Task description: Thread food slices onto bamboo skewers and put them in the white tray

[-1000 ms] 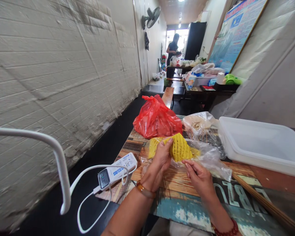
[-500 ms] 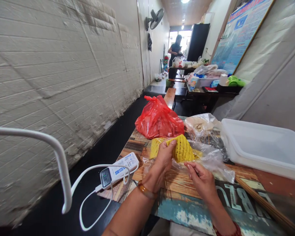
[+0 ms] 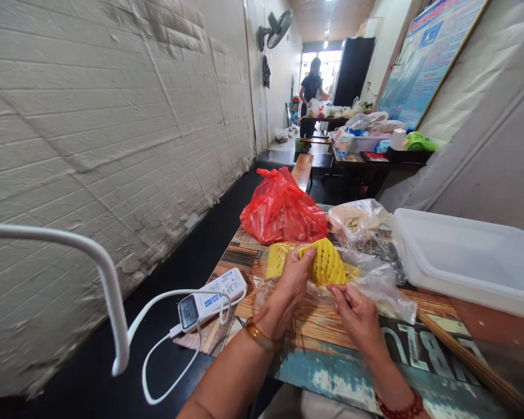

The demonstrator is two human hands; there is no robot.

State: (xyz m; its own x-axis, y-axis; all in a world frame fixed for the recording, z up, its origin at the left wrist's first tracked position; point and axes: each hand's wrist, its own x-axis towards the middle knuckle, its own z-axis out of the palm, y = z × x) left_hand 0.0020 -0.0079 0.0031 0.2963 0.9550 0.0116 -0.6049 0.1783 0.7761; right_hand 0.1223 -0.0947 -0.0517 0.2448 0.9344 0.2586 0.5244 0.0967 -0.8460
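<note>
My left hand [image 3: 296, 272] grips a yellow slab of food [image 3: 327, 265] scored with rows of slits, its thumb on the near face. Just below the slab's lower right edge, the fingers of my right hand [image 3: 353, 308] are pinched together. What sits in that pinch is too small to make out. Under and beside the slab lies a clear plastic bag [image 3: 375, 279], with more yellow food [image 3: 277, 259] at its left end. A bundle of thin wooden sticks [image 3: 471, 358] lies at the right of the wood-patterned table [image 3: 332, 372].
Behind my hands sit a knotted red plastic bag [image 3: 283, 209] and a clear bag of pale food [image 3: 358, 218]. A white plastic tub [image 3: 467, 250] stands to the right. A white power bank [image 3: 213, 299] with cables lies at left. A person [image 3: 312, 87] stands far back.
The yellow slab is tilted slightly differently in my left hand. My right hand has shifted only a little at its lower edge. The person at the back has changed posture.
</note>
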